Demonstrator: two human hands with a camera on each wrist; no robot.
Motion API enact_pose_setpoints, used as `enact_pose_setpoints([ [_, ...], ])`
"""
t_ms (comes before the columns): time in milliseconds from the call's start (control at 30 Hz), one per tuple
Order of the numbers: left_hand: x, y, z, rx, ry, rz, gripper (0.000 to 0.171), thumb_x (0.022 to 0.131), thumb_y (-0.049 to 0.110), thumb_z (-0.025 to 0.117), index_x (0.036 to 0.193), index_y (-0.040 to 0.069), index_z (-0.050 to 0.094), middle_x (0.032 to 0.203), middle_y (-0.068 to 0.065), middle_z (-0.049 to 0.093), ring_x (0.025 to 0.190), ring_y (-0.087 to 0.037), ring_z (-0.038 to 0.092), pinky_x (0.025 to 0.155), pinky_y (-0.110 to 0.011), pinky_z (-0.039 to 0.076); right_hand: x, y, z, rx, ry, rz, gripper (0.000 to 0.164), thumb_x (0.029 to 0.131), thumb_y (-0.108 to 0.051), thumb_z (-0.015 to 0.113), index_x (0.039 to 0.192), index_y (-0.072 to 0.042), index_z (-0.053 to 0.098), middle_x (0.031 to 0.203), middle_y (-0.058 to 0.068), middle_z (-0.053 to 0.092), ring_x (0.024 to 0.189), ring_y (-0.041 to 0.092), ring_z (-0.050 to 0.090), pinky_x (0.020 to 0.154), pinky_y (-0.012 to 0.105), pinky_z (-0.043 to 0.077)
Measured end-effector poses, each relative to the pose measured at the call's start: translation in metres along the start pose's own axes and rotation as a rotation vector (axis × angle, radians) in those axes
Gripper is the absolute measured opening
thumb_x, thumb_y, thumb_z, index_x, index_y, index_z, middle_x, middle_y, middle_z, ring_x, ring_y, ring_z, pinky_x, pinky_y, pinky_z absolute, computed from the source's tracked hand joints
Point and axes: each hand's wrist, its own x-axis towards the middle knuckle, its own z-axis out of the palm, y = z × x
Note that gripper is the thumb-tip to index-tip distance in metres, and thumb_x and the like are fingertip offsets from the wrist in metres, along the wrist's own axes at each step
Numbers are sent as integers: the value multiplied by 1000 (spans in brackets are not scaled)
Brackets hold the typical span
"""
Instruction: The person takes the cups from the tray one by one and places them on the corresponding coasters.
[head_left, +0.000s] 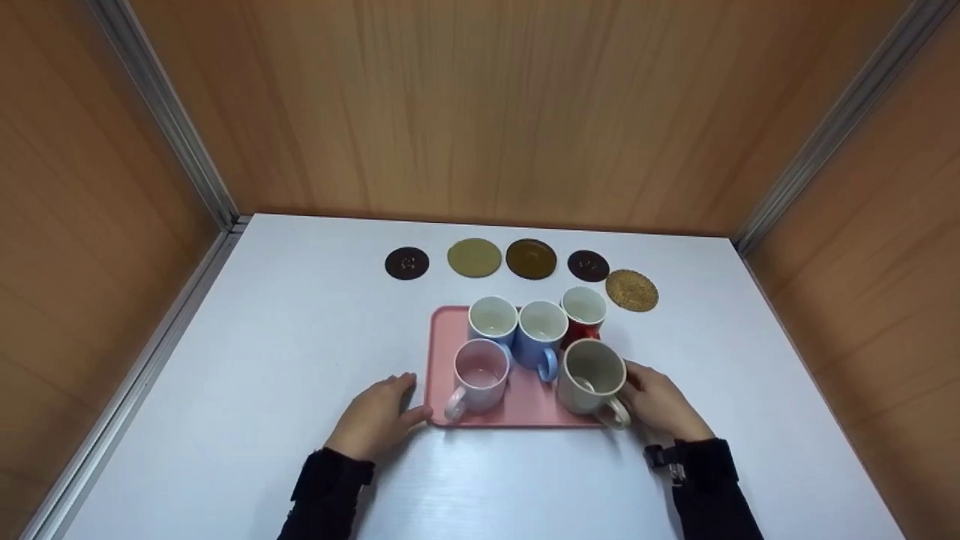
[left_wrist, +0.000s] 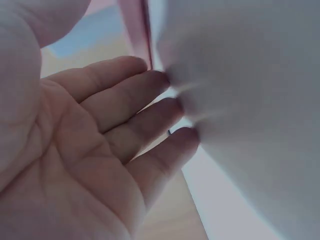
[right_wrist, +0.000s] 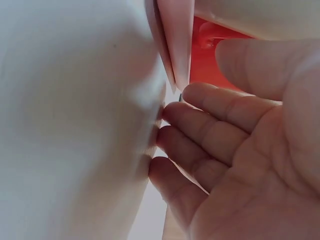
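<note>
In the head view, the tray [head_left: 444,337] lies about midway between the left and right edges of the tabletop [head_left: 247,360], well apart from its far edge, with a row of coasters [head_left: 474,257] between. The pink mug [head_left: 480,367] stands towards the tray's near left corner, the grey mug [head_left: 589,379] at the near right, one blue mug [head_left: 493,319] and another blue mug [head_left: 541,326] behind, and the red mug [head_left: 581,309] at the far right. The left hand [head_left: 375,412] is at the tray's left edge, fingers extended, its thumb by the near left corner; the right hand [head_left: 660,401] is at the right edge, beside the grey mug. The step in hand looks like placing both hands for a hold on the tray; the next move would seem to call for fingertips under both edges and an even, level force, as the mugs stand close and could knock.

The left wrist view shows that palm clear of any hold, fingertips against the tabletop beside the tray. The thumb is cut off, and a blue patch behind is too blurred to name.

The right wrist view shows the right hand likewise unclenched, grasping nothing, fingertips on the tabletop. Whether any finger reaches beneath the tray cannot be told; the red mug shows only in part.
</note>
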Motion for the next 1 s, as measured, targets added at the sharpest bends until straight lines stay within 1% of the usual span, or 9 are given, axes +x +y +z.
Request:
enact_pose_setpoints([
  [133,-8,-6,-13,5,13,-69,66,101,37,75,148,-7,57,141,-29,67,136,-46,62,117,-60,48,-2,2,2,8,-3,9,43,111,-25,58,148,-3,62,147,22,66,143,44,57,121,63,43],
  [200,-10,-8,-15,15,16,-85,66,101,37,74,147,-8,57,141,-30,67,135,-48,62,116,-61,48,-3,2,2,10,-1,11,44,111,-25,58,149,-3,62,147,22,66,143,44,57,121,63,43],
  [333,-14,-9,-11,29,8,-77,68,100,37,75,146,-10,57,142,-32,65,136,-49,61,116,-62,47,-3,0,3,6,2,4,41,110,-23,59,145,-3,64,144,21,68,140,44,60,119,63,45],
  [433,-16,-7,-6,43,18,-72,69,99,37,77,144,-11,58,142,-32,65,137,-49,60,117,-62,47,-3,-1,4,-11,11,-11,36,109,-19,60,140,-3,67,137,21,72,135,44,63,115,64,48],
  [533,-20,-5,-3,49,26,-82,68,98,37,78,143,-10,59,142,-31,65,138,-49,60,118,-62,46,-4,-2,6,-17,17,-12,30,108,-17,60,134,-5,70,130,19,75,129,42,67,111,64,51],
  [633,-26,-3,-3,46,18,-88,68,97,37,78,143,-10,60,142,-31,66,138,-48,60,118,-62,46,-5,-3,8,-30,21,-18,27,108,-17,61,131,-6,71,125,16,76,125,40,68,109,62,52],
  [767,-36,0,-4,37,-3,-90,69,97,37,79,144,-10,59,142,-30,66,137,-47,61,117,-61,47,-5,-3,9,-48,29,-36,28,108,-18,61,132,-7,71,125,16,76,126,40,68,110,62,52],
  [867,-43,3,-5,27,-18,-98,71,97,38,79,145,-10,58,142,-30,66,137,-47,61,116,-61,48,-4,-3,10,-44,33,-37,27,108,-17,61,131,-6,72,125,15,77,125,39,69,110,62,52],
  [1000,-48,8,-7,-5,-23,-88,71,97,39,79,146,-8,58,141,-29,67,136,-46,62,115,-62,48,-2,-3,10,-26,48,-24,25,108,-17,62,127,-6,73,122,14,78,123,38,71,109,60,53],
])
